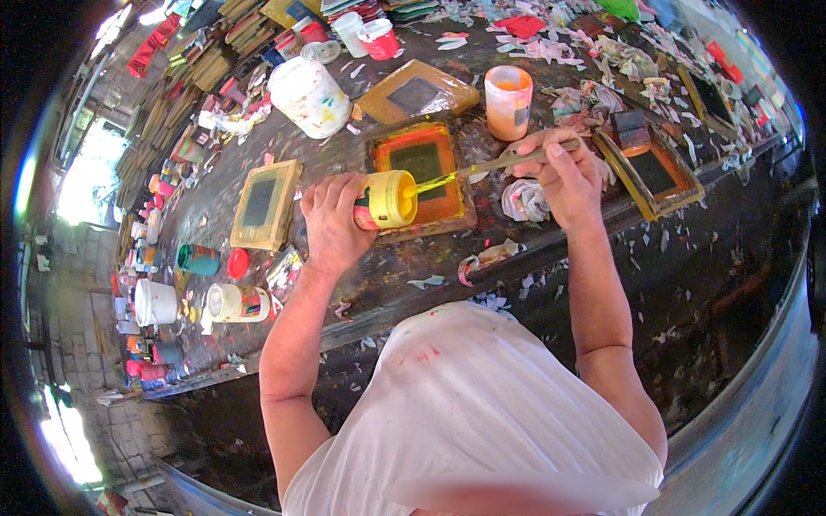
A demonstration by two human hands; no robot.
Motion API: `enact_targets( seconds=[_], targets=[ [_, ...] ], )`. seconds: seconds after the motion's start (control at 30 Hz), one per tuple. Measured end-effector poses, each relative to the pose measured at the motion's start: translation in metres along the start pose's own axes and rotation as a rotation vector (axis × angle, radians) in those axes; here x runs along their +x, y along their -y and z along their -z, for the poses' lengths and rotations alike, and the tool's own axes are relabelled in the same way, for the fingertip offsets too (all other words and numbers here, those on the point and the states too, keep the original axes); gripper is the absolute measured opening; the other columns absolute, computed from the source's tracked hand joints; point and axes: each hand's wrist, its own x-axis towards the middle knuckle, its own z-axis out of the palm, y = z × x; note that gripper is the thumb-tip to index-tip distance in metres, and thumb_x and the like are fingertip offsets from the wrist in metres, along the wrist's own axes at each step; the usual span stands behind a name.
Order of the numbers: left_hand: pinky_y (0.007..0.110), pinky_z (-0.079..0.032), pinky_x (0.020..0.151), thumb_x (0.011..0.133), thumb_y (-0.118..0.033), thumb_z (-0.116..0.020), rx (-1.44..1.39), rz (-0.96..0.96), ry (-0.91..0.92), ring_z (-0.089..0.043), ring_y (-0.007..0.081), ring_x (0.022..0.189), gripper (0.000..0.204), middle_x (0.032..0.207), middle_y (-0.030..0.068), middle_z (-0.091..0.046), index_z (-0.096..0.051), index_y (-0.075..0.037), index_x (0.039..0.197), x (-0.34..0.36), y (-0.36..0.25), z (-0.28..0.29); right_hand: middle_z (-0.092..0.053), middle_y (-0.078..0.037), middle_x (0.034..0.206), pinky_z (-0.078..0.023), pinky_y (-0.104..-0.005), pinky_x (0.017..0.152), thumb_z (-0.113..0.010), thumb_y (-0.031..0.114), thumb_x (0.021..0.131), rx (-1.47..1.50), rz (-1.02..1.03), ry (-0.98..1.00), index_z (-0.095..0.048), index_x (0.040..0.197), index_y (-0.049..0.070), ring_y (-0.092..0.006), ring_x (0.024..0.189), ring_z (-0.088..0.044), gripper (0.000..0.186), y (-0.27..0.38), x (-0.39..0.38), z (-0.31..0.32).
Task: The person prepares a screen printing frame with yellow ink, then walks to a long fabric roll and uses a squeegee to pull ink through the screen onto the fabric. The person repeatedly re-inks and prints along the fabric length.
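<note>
Paint (437, 182) already coats the stick (503, 162) the right hand (570, 176) grips; the left hand (334, 215) clasps a tilted jar (387, 201), work seemingly midway, jar not yet set down.

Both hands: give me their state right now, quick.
Left hand: closed around the yellow jar.
Right hand: closed, holding the wooden stick.

No wording or number can be read. A red label (365, 211) is partly covered by the left fingers (329, 196) on the yellow cylindrical plastic jar (391, 199) held in them. A multicoloured label (254, 302) is carried by a white cylindrical plastic tub (225, 303), left of these fingers and nearer the body, its print illegible.
</note>
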Motion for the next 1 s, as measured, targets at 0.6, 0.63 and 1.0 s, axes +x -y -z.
enact_targets(
  seconds=[0.6, 0.63, 1.0],
  targets=[
    [0.061, -0.042, 0.125, 0.068, -0.015, -0.097, 0.084, 0.022, 0.072, -0.065, 0.0365, 0.142, 0.090, 0.149, 0.0082, -0.071, -0.066, -0.016, 0.153, 0.014, -0.023, -0.036, -0.075, -0.018, 0.124, -0.073, -0.0444, 0.095, -0.064, 0.013, 0.121, -0.115, 0.053, -0.037, -0.066, 0.124, 0.004, -0.0251, 0.114, -0.078, 0.010, 0.023, -0.026, 0.025],
    [0.061, -0.042, 0.125, 0.069, -0.016, -0.096, 0.086, 0.023, 0.068, -0.065, 0.0365, 0.142, 0.089, 0.149, 0.0083, -0.071, -0.066, -0.016, 0.153, 0.014, -0.024, -0.036, -0.076, -0.018, 0.125, -0.073, -0.0435, 0.094, -0.064, 0.014, 0.121, -0.132, 0.068, -0.038, -0.066, 0.123, 0.004, -0.0253, 0.115, -0.078, 0.010, 0.026, -0.026, 0.028],
    [0.062, -0.041, 0.126, 0.070, -0.016, -0.097, 0.148, -0.006, 0.072, -0.065, 0.0348, 0.142, 0.085, 0.149, 0.0068, -0.071, -0.068, -0.016, 0.151, 0.010, -0.017, -0.033, -0.074, -0.018, 0.124, -0.072, -0.0433, 0.095, -0.064, 0.015, 0.121, -0.199, 0.051, -0.043, -0.065, 0.122, 0.004, -0.0236, 0.108, -0.076, 0.012, 0.021, -0.030, 0.026]
  ],
)
